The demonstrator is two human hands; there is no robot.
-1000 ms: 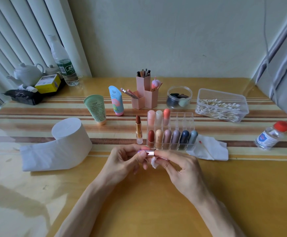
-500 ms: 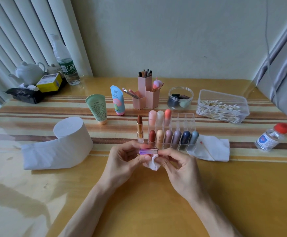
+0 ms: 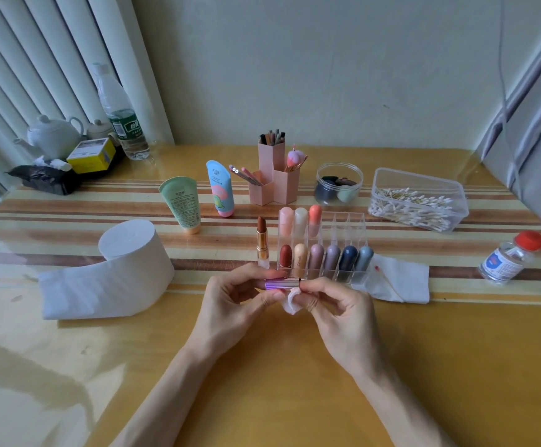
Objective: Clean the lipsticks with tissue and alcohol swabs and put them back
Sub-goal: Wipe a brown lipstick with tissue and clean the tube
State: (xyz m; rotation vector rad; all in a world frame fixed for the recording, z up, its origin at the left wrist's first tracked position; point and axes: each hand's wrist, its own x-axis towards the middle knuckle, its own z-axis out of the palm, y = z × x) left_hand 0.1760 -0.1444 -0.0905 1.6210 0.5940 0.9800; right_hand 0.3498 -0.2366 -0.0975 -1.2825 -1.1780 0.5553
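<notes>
While the wiping step is in hand, both hands meet over the desk (image 3: 295,398), just on the near side of the clear organizer (image 3: 353,221).
The left hand (image 3: 230,304) pinches a purple lipstick tube (image 3: 282,283) held level. The right hand (image 3: 337,314), fingers curled, pinches a tissue scrap (image 3: 291,301) at the tube's right end. Next, I judge, it must be slotted upright into a free compartment.

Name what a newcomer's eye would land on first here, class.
At the centre, the left hand holds a purple lipstick tube while the right hand pinches a tissue scrap at its end. Just behind stands a clear organiser of coloured lipsticks; a white tissue roll lies left.
</notes>
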